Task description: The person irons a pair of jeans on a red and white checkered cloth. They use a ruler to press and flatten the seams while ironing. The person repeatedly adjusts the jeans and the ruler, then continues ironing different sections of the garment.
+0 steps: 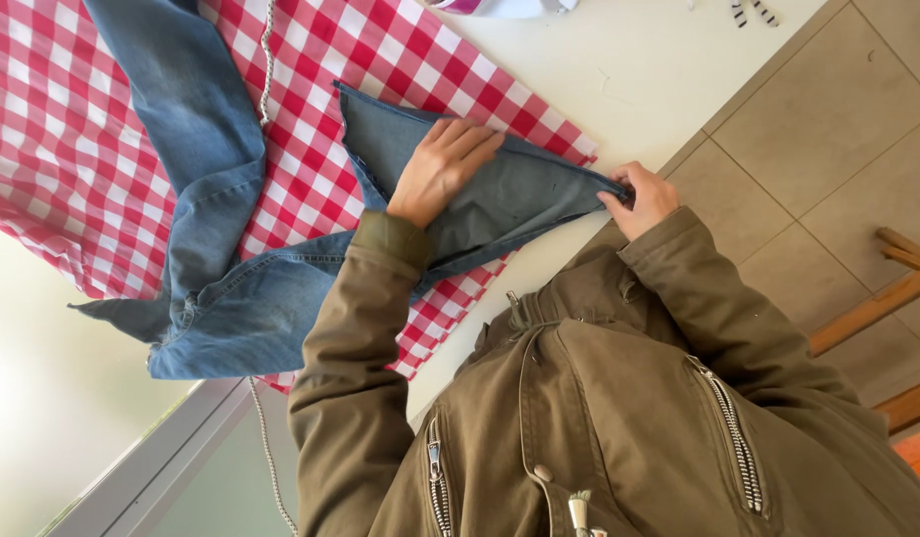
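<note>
Red-white check cloth [72,149] on white table [629,70], blue jeans [241,298] spread over cloth, left hand [442,167] flat w/ open fingers on jeans leg, right hand [641,199] pinching leg's hem at table edge, hands apart

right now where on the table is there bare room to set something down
Bare white table lies beyond the checked cloth, toward the tiled floor. A narrow bare strip runs between cloth and jacket. The cloth is crowded: jeans spread across it, left hand pressing a leg, right hand pinching its end.
</note>
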